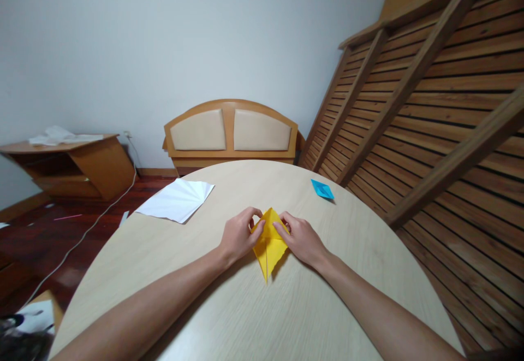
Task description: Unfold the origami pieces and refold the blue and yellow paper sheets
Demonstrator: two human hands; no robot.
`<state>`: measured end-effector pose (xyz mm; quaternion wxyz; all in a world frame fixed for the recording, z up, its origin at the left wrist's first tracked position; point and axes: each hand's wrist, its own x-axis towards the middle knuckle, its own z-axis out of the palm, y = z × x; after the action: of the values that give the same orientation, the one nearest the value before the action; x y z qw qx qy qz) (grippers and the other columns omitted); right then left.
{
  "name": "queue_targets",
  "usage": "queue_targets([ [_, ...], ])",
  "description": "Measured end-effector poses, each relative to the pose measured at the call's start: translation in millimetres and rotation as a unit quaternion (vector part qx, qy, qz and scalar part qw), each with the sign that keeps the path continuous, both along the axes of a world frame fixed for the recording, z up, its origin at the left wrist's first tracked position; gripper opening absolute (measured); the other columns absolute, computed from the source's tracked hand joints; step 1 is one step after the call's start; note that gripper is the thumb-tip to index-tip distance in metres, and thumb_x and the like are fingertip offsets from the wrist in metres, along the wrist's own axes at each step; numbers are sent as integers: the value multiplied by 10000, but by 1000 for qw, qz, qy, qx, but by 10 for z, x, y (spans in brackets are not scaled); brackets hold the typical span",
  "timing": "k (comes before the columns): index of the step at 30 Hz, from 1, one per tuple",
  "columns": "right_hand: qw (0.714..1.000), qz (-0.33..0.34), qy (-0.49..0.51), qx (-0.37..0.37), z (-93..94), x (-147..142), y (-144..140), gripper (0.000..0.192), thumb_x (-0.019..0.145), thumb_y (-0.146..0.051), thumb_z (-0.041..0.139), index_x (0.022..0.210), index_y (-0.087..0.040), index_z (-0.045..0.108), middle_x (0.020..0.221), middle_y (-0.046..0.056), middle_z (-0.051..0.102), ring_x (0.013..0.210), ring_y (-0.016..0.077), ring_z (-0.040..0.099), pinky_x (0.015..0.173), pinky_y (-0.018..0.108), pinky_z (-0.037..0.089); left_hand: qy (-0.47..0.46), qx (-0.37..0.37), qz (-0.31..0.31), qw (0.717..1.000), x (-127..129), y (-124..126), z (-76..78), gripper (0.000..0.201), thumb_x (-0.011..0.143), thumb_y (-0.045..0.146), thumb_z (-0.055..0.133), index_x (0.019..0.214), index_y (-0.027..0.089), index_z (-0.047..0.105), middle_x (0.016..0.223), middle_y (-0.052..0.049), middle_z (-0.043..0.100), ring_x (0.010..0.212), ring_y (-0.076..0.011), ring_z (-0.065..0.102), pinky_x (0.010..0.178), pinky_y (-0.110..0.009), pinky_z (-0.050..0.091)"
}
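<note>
A yellow sheet of origami paper [268, 246], folded into a kite-like shape, is held between my two hands over the round table. Its long point faces me, and a crease runs down its middle. My left hand [243, 234] pinches the left edge near the top, thumb on the upper face. On the other side, my right hand [301, 236] grips the right edge in the same way, thumb on top. The fingers beneath the paper are partly hidden.
A creased white sheet [176, 200] lies on the table [229, 317] at the left. Toward the back right rests a small folded blue paper [322, 189]. Beyond stand a headboard [231, 129], a slatted wooden frame [429, 115] and a low cabinet [96, 170].
</note>
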<state>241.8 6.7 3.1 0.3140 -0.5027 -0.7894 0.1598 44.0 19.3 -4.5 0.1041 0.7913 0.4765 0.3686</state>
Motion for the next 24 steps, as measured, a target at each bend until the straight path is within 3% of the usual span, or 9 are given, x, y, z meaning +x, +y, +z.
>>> queue_targets([
  [13,1000,10,-19,10,-5,-18,-19,245,996,-365,428,838,-220,547,732,-12,626,638,148,574,599,252,351,-8,9,-25,1000,6,-5,10,88,876,246,545,930,201,598,748,12,648,602,-125,594,620,-238,439],
  [24,1000,8,-9,16,-14,8,2,221,991,-361,428,846,-224,524,741,-20,618,673,152,592,626,254,353,-54,-9,-92,994,-11,-28,62,273,960,268,407,976,180,664,894,-38,709,713,-141,618,635,-240,448],
])
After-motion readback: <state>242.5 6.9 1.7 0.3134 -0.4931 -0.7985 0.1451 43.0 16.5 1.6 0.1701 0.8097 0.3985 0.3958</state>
